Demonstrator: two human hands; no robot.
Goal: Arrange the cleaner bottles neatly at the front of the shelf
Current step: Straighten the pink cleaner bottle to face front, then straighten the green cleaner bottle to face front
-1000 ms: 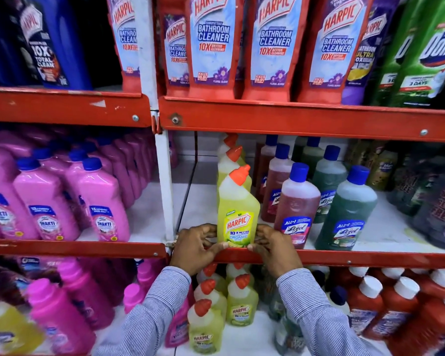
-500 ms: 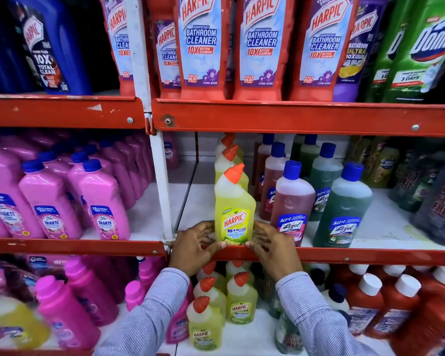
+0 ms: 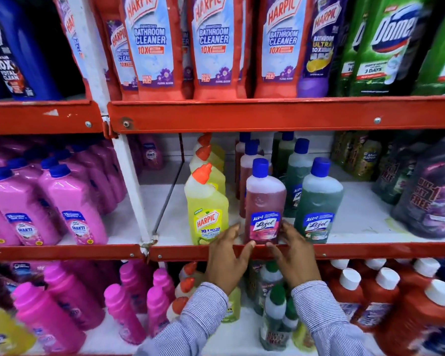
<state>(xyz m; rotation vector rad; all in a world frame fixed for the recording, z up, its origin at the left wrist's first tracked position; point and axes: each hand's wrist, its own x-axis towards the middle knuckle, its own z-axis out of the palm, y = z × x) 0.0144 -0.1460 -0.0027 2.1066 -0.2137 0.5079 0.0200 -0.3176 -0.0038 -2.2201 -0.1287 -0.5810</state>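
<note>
A pink Lizol bottle (image 3: 264, 201) with a blue cap stands at the front edge of the middle shelf (image 3: 370, 249). My left hand (image 3: 226, 258) touches its lower left side and my right hand (image 3: 293, 255) its lower right side, fingers cupped around the base. A yellow Harpic bottle (image 3: 208, 206) with an orange cap stands just left of it, at the front. A green Lizol bottle (image 3: 319, 201) stands just right. More yellow, pink and green bottles line up behind them.
Pink Shakti bottles (image 3: 72, 209) fill the left bay. Dark bundled bottles (image 3: 432, 196) sit at the right of the middle shelf. Red Harpic bathroom cleaner bottles (image 3: 213, 47) stand on the shelf above. Pink and red bottles (image 3: 385, 299) crowd the shelf below.
Both hands have left the yellow Harpic bottle and moved right onto the pink Lizol bottle. The view has shifted right and closer.
</note>
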